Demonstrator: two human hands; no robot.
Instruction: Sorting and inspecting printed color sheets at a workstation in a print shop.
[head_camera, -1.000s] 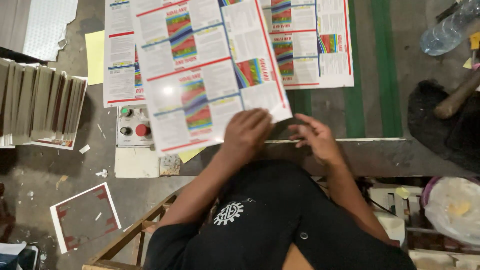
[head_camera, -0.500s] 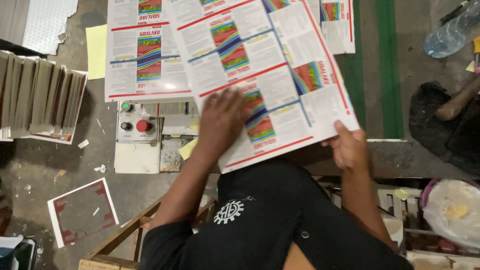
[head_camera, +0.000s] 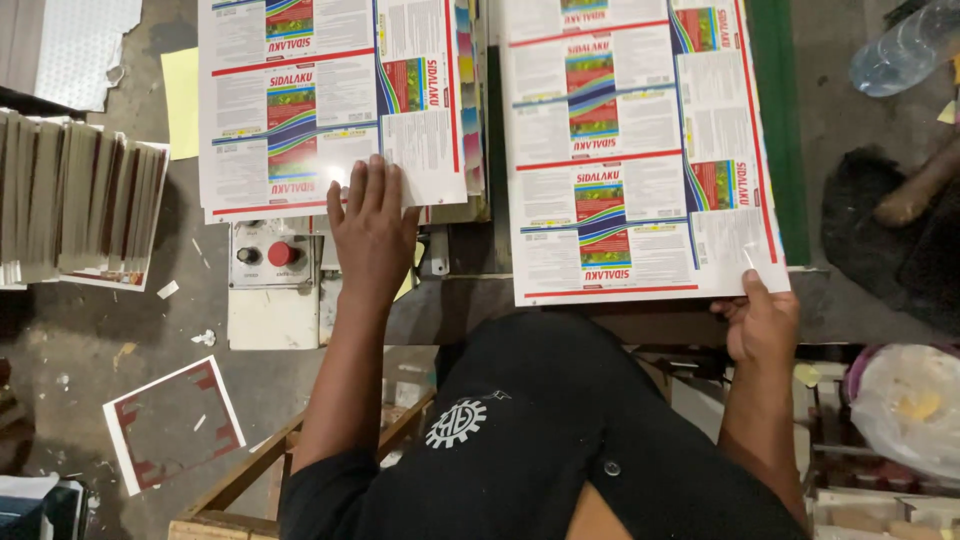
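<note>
The right printed sheet lies flat on the table, my right hand pinching its near corner, while my left hand presses open-palmed on the left stack, sorting seemingly unfinished.

Dark worktable, two stacks of printed sheets, side by side

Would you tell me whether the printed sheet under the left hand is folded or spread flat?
Spread flat: the printed sheet lies open, left hand flat on it.
</note>
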